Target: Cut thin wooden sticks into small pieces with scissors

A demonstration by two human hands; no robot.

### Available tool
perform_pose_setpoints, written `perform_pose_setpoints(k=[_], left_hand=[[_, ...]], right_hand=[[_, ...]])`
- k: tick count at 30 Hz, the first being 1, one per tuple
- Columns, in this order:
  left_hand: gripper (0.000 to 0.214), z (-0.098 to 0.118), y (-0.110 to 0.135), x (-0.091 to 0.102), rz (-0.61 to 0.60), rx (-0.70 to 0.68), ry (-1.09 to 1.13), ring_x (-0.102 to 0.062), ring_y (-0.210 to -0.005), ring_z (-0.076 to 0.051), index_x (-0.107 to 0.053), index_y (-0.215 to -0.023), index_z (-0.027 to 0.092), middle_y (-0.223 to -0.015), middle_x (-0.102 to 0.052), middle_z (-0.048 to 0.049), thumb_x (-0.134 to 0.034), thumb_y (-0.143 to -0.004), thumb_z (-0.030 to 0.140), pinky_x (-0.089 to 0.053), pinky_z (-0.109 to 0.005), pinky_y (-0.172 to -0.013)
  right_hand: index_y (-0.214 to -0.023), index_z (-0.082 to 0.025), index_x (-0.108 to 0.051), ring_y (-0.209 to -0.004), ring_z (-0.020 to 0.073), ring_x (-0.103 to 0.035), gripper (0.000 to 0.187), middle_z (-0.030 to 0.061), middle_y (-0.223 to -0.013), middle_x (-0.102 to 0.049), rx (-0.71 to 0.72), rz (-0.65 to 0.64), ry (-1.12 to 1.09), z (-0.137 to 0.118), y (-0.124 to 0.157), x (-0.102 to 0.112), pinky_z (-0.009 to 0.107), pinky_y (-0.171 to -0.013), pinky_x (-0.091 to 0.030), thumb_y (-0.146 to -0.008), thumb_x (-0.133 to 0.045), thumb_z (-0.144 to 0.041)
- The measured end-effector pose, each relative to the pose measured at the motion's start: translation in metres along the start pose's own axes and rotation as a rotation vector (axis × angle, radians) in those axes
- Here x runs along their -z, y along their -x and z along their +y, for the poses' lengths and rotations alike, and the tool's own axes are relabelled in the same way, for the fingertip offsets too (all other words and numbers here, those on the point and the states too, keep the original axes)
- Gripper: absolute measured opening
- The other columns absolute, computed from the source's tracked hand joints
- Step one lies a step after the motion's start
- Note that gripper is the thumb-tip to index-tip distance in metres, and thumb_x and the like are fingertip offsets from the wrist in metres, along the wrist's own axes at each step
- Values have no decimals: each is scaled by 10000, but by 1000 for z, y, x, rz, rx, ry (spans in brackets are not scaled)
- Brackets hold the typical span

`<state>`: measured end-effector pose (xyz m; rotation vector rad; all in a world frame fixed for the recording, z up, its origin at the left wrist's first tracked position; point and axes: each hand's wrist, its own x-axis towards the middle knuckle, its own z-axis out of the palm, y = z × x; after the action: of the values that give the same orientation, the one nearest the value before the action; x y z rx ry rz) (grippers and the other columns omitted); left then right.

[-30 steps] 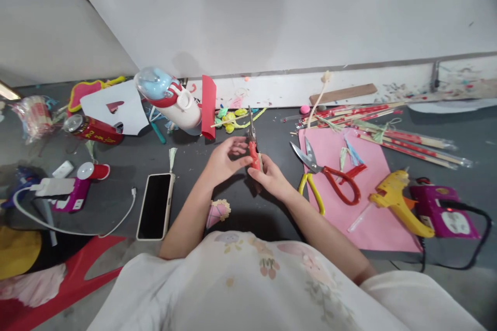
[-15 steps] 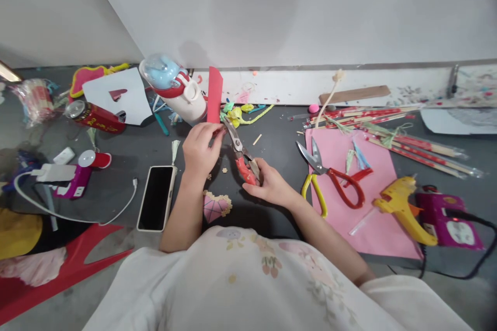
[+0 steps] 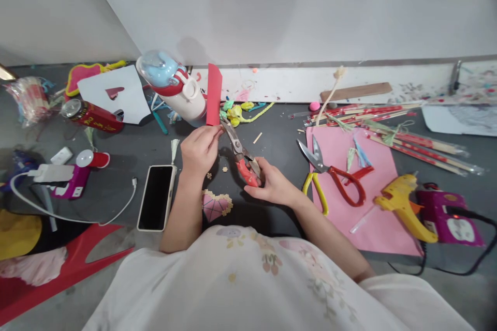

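My right hand (image 3: 274, 184) is wrapped round the red handles of the pruning shears (image 3: 245, 168), whose blades point up and left. Close to the blade tips, my left hand (image 3: 200, 149) has thumb and fingers pinched together; what is between them is too small to make out. Just behind those fingers stands a folded red paper strip (image 3: 214, 94). A pink heart-shaped piece (image 3: 216, 207) with small wooden bits along its edge lies on the table near my body. Tiny wooden pieces (image 3: 225, 169) are scattered between my hands, and a short stick (image 3: 258, 138) lies right of the blades.
To the left are a water bottle (image 3: 174, 90), a red can (image 3: 93, 116) and a phone (image 3: 156, 198). On the right, red-handled scissors (image 3: 330, 170) and a yellow glue gun (image 3: 404, 207) lie on pink paper (image 3: 373, 232). Wrapped sticks (image 3: 423, 147) lie behind them.
The left fingers have closed together more and turned slightly by the blade tips. The shears stay in the right hand with hardly any movement. The view has shifted a little.
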<state>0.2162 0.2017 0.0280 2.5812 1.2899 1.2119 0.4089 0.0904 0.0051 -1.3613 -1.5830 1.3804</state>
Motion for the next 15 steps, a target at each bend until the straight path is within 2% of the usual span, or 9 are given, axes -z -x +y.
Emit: perform_pose_setpoints(k=[6, 15], left_hand=[[243, 0, -1, 3, -70, 22, 9, -682, -843, -160, -708, -946, 187, -880, -738, -64, -480, -906, 260, -543, -277, -800], [231, -2, 0, 3, -103, 3, 24, -676, -867, -163, -693, -976, 185, -896, -729, -68, -478, -903, 228, -529, -277, -810]], right_hand=[[-916, -204, -406, -579, 102, -415, 404, -47, -702, -457, -6, -4, 10, -1, 1, 1, 241, -548, -348, -709, -693, -399], [-910, -203, -411, -574, 96, -400, 396, -49, -701, -447, 6, -11, -13, 0, 0, 2, 235, -532, -330, -715, -692, -402]])
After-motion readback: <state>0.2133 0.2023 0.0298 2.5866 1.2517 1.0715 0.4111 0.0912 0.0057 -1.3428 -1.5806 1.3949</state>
